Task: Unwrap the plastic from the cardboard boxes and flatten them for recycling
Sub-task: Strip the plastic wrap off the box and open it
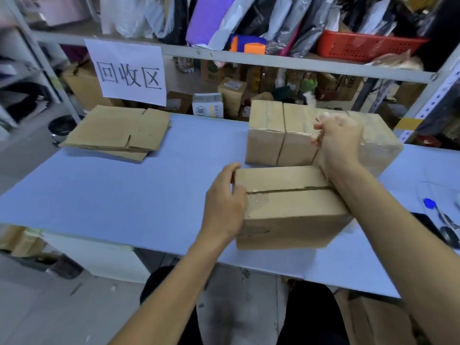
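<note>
Overhead, at 11 o'clock, paper sign (129, 72) reads "回收区". Your left hand (224, 205) grips the near cardboard box (291, 207) by its left end, fingers curled round the edge. Your right hand (339, 140) pinches plastic wrap on the wrapped box bundle (281, 131) at 1 o'clock. Flattened cardboard (119, 131) lies at 10 o'clock on the blue table (124, 195).
</note>
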